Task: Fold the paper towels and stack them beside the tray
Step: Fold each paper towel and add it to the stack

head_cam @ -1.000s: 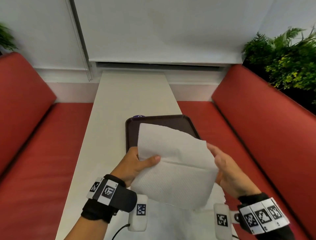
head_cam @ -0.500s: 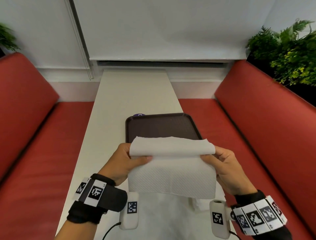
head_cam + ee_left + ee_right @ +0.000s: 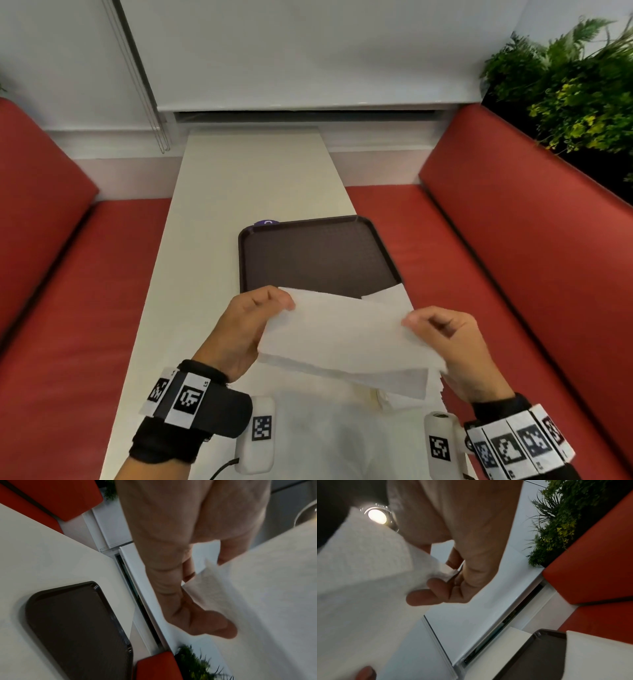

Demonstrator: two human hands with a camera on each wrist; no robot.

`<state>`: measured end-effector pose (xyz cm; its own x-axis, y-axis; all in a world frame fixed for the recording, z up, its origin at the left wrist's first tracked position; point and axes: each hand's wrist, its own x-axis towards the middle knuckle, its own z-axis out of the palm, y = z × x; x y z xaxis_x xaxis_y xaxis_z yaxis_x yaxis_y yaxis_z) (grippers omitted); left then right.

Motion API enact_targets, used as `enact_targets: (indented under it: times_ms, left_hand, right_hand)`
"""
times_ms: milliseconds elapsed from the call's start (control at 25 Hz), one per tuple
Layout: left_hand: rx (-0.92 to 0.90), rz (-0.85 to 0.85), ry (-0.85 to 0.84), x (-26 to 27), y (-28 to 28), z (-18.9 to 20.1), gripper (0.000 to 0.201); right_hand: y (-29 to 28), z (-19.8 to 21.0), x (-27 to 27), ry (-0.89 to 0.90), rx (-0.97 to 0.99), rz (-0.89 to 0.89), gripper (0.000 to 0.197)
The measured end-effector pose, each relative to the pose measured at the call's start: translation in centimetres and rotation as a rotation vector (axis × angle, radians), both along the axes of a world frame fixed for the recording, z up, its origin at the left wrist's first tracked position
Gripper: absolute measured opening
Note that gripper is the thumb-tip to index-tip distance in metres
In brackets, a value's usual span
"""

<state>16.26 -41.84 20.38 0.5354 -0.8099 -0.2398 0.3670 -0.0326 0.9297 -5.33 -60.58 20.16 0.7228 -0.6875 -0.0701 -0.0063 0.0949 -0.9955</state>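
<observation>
White paper, a folded towel (image 3: pixel 346 339), hung between both hands above the near end of the table (image 3: pixel 253 171) in the head view, short of the tray (image 3: pixel 318 253); the left hand (image 3: pixel 245 329) pinched its left end and the right hand (image 3: pixel 452 346) its right end, probably to keep the doubled sheet taut and its edges matched for another fold. The brown tray looked bare except where another towel (image 3: pixel 387 294) overlapped its near right corner; more towels lay on the table under the hands. From the left wrist, the fingers (image 3: pixel 187 573) curled onto the towel's (image 3: pixel 214 588) corner, and the tray (image 3: pixel 77 628) below showed nothing inside. From the right wrist, thumb and fingers (image 3: pixel 435 592) nipped the towel's (image 3: pixel 373 574) corner; the tray (image 3: pixel 534 660) sat partly covered by white paper (image 3: pixel 597 658).
</observation>
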Motion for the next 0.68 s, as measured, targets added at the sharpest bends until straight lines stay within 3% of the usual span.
enact_targets:
  times_ms: [120,280,400,560,680]
  left_hand:
    - [0.105,-0.07,-0.157,-1.1,-1.8,-2.1,0.008]
    - [0.264,-0.055,-0.465,-2.0,-6.6,-5.5,0.013]
    - [0.297,-0.095,-0.681,-3.0,-11.7,-8.0,0.02]
    - [0.278,-0.255,-0.963,-3.9,-17.6,-11.2,0.03]
    - [0.394,-0.417,-1.132,-3.7,-21.1,-13.3,0.037]
  right_hand:
    - [-0.2,-1.9,-2.1,0.105,-0.056,-0.076,0.013]
    - [-1.0,-6.2,-5.2,0.233,-0.009,-0.24,0.03]
    - [-1.1,-9.3,-6.7,0.438,-0.062,-0.345,0.035]
    - [-0.8,-11.8,-6.4,0.61,-0.235,-0.369,0.038]
    - [-1.7,-13.8,-5.7,0.685,-0.292,-0.338,0.039]
